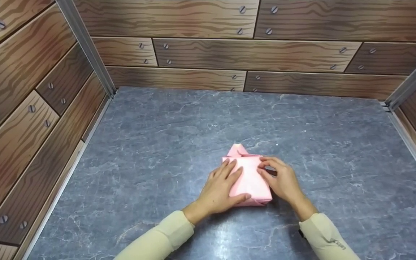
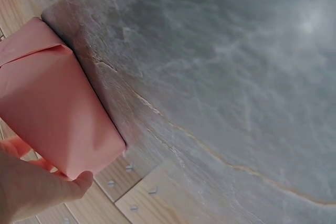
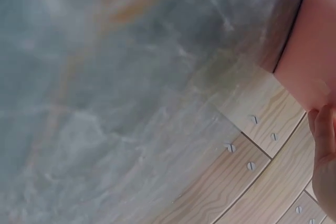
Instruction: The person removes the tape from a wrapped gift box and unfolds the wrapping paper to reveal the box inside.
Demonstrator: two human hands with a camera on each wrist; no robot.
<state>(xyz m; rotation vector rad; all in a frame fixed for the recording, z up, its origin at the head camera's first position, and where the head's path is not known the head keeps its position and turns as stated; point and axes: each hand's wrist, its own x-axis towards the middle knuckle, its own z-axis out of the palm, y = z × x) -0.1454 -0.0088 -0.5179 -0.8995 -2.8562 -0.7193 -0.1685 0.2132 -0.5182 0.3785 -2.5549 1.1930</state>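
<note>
A box-shaped package wrapped in pink paper (image 1: 251, 178) lies on the table near the middle front. At its far end a narrowed flap of pink wrapping paper (image 1: 237, 150) sticks out. My left hand (image 1: 219, 189) rests across the package's left side, fingers spread on top and thumb near the front edge. On the other side, my right hand (image 1: 282, 178) has its fingers bent, pinching the paper along the right edge near the far corner. The left wrist view shows the folded near end of the package (image 2: 58, 103); its underside is hidden.
The dark grey marbled tabletop (image 1: 164, 137) stretches around the package. Wood-patterned panels (image 1: 200, 54) wall off the back and both sides, with metal strips (image 1: 89, 50) at the corners.
</note>
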